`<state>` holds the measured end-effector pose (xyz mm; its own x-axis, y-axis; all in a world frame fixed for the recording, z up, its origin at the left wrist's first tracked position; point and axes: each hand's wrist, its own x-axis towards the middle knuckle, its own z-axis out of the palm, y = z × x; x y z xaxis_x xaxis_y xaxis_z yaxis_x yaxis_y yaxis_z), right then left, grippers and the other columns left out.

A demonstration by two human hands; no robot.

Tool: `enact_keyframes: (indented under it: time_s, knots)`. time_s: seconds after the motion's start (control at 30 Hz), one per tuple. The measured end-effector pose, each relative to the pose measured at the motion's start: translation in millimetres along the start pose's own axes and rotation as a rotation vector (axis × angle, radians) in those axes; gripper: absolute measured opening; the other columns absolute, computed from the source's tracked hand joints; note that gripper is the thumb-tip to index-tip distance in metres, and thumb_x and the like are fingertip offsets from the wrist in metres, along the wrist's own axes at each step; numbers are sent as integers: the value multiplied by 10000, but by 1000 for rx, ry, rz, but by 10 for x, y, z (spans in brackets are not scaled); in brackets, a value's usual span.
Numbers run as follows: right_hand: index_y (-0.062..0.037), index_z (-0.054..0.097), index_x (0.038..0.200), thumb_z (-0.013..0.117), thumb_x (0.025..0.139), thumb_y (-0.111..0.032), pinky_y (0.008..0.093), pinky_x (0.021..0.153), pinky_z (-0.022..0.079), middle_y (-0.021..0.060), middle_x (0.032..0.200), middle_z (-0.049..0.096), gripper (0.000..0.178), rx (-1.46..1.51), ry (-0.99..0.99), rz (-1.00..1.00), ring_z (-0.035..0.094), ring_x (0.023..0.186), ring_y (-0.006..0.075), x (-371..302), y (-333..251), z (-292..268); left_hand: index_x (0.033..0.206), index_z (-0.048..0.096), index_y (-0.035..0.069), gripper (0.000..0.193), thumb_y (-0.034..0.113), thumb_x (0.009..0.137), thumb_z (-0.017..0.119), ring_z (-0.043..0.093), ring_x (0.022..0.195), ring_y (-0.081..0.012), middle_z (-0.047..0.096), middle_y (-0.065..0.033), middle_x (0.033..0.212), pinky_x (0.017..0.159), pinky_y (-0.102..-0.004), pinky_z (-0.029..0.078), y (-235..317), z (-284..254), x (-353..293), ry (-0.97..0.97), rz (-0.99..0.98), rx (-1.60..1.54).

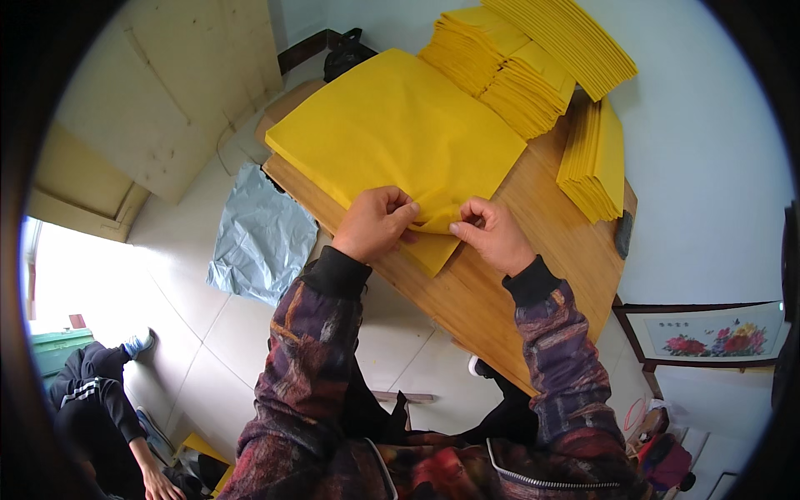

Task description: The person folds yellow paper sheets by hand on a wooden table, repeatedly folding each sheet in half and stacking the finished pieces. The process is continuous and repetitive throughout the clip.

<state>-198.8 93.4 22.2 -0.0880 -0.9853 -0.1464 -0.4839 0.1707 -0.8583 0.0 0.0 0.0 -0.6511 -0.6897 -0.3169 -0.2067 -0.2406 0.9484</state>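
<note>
Folding a big yellow paper sheet (pixel 398 137) on the wooden table (pixel 467 292). Near corner of the sheet turned over toward 6 o'clock, hanging a bit past the table edge.

To do this fold well, probably best to line up the edges first, press flat from the middle out, and go slow so the thin paper does not rip or crease crooked. Good to keep both pinches close to the fold line.

Left hand (pixel 375 223) at about 9 o'clock from the folded corner, knuckles up, fingers curled shut, thumb and fingertip pinching the paper edge. Right hand (pixel 493 233) at about 3 o'clock from the corner, also curled shut, thumb and first finger nipping the paper. Both hands close together, almost touching. Both arms coming up from 6 o'clock in dark patterned sleeves (pixel 308 367), elbows out, wrists bent a little inward.

Stacks of folded yellow paper (pixel 533 67) up at 12 to 1 o'clock on the table, one more stack (pixel 593 162) at 2 o'clock. Grey plastic bag (pixel 260 237) on the floor at 9 o'clock. Another person (pixel 96 400) sitting low at 8 o'clock. Flower picture (pixel 708 335) leaning at 4 o'clock.
</note>
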Motion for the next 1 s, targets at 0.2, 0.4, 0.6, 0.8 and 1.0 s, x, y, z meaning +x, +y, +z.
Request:
enact_keyframes:
  time_s: [0.2,0.4,0.6,0.8,1.0]
  knots:
    - [-5,564,831,656,836,-54,226,628,432,-13,747,543,105,104,-10,15,487,699,64,79,8,18,969,601,-9,212,188,891,617,677,698,-125,653,-49,806,516,-234,485,-17,-61,-4,-33,40,-19]
    - [-23,546,953,675,807,-14,228,655,446,23,927,546,195,23,184,-131,504,741,100,-14,31,133,947,608,7,180,182,904,605,676,682,-111,651,-19,807,495,-218,472,-14,10,-6,30,2,4]
    - [-20,577,934,676,794,-13,274,717,481,93,1053,539,172,-161,316,-326,552,796,172,-111,43,184,929,608,14,169,181,908,589,672,646,-113,651,-20,802,485,-216,466,33,49,-6,73,-6,20]
    - [-2,574,800,681,782,-6,275,785,473,102,1049,523,108,47,116,-175,560,917,194,-70,86,88,927,603,6,177,179,913,571,675,648,-114,648,-29,802,478,-212,462,41,57,-20,69,2,17]
    - [-17,538,754,686,770,20,263,822,446,91,1040,509,154,115,-16,-94,532,945,163,101,62,-21,951,606,1,181,173,910,573,681,672,-123,650,-40,811,489,-212,470,42,32,-5,36,10,8]
